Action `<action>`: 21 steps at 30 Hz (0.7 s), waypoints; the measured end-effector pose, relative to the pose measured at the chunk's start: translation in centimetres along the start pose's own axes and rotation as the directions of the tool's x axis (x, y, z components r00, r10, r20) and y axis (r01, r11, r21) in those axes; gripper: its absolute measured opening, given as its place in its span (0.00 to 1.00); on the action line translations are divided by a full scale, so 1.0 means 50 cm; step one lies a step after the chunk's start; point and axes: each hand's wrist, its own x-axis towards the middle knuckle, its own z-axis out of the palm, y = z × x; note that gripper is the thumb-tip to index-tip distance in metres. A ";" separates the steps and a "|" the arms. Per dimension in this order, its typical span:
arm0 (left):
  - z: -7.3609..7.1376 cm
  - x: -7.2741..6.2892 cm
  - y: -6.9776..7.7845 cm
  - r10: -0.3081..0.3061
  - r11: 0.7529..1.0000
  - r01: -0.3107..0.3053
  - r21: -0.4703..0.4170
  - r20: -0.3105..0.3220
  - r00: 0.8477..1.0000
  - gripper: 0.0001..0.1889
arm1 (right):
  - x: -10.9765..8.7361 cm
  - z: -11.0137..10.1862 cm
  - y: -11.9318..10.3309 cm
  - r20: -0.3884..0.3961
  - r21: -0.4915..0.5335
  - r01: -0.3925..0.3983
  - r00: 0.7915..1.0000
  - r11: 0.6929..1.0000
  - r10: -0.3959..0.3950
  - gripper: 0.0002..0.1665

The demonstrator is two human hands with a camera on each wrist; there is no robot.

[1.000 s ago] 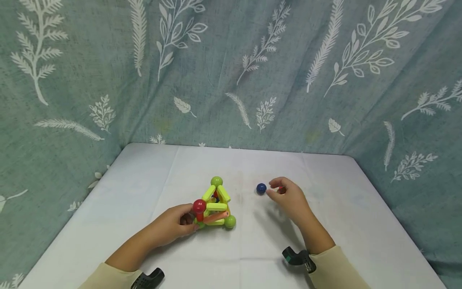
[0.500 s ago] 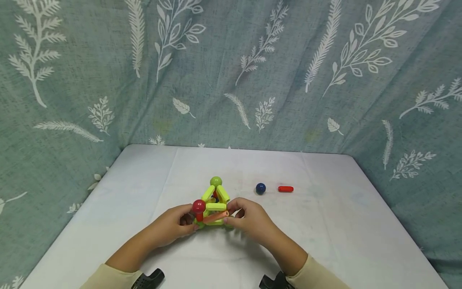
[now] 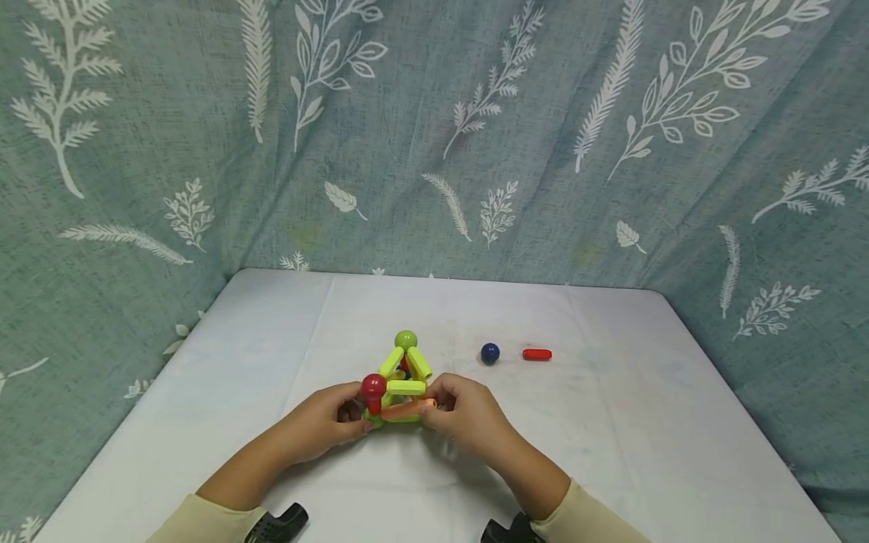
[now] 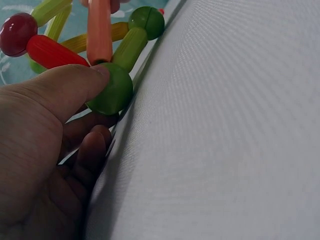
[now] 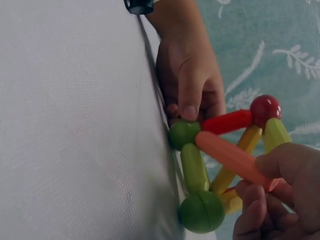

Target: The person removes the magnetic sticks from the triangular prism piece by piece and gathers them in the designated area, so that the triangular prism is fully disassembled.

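On the white table stands a frame of rods and balls, with a lime rod (image 3: 406, 388), a red ball (image 3: 373, 387) and a green ball (image 3: 406, 341) at its far corner. My left hand (image 3: 326, 426) holds its near-left corner, the thumb pressing on a green ball (image 4: 112, 90). My right hand (image 3: 468, 411) pinches the outer end of an orange rod (image 5: 232, 157) between thumb and fingers. The rod's other end touches that held green ball. Another green ball (image 5: 201, 211) sits below the orange rod in the right wrist view; the right hand hides it in the head view.
A dark blue ball (image 3: 489, 354) and a loose red rod (image 3: 537, 354) lie on the white table (image 3: 611, 422), right of the frame and beyond the right hand. A green leaf-patterned cloth (image 3: 407, 151) hangs behind the table and at its sides.
My right hand has left the red rod on the table and come left and nearer to the frame, where it grips the orange rod. That rod's outer end has shifted slightly right. The left hand stays.
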 end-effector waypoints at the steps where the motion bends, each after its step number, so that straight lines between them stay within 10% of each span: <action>1: 0.000 0.000 0.000 0.002 1.000 -0.002 0.000 0.001 1.000 0.16 | 0.000 0.000 0.001 0.001 -0.009 0.002 1.000 1.000 -0.002 0.05; 21: 0.002 -0.004 -0.002 -0.008 1.000 0.008 0.025 0.007 1.000 0.14 | -0.006 -0.016 0.029 0.085 -0.051 0.021 0.996 0.998 -0.017 0.04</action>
